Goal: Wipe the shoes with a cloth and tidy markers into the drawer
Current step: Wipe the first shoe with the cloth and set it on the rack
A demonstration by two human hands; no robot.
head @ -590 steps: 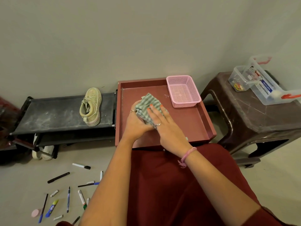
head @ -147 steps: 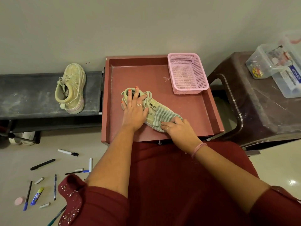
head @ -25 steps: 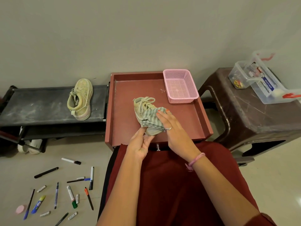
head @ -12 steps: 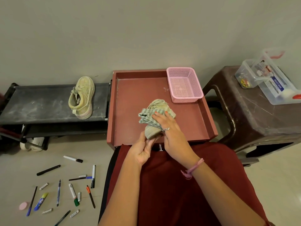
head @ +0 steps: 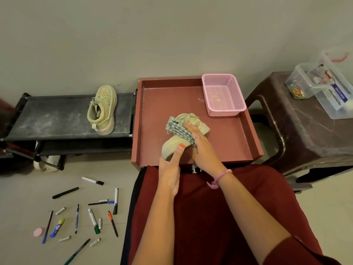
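A pale yellow-green shoe (head: 172, 146) lies tilted on the red tray-like drawer top (head: 158, 104). My left hand (head: 171, 165) grips its near end, thumb on top. My right hand (head: 200, 144) presses a green striped cloth (head: 176, 128) flat against the shoe's upper side. The second shoe (head: 103, 109) rests on the black shoe rack (head: 57, 119) to the left. Several markers (head: 92, 219) and pens lie scattered on the floor at the lower left.
A pink mesh basket (head: 222, 94) stands in the tray's far right corner. A brown plastic stool (head: 305, 123) on the right carries a clear storage box (head: 328, 88). White shoes (head: 46, 162) sit under the rack. My red-clothed lap fills the foreground.
The shoe has been turned in my left hand, its toe now pointing away and right. My right hand has slid the cloth up over it.
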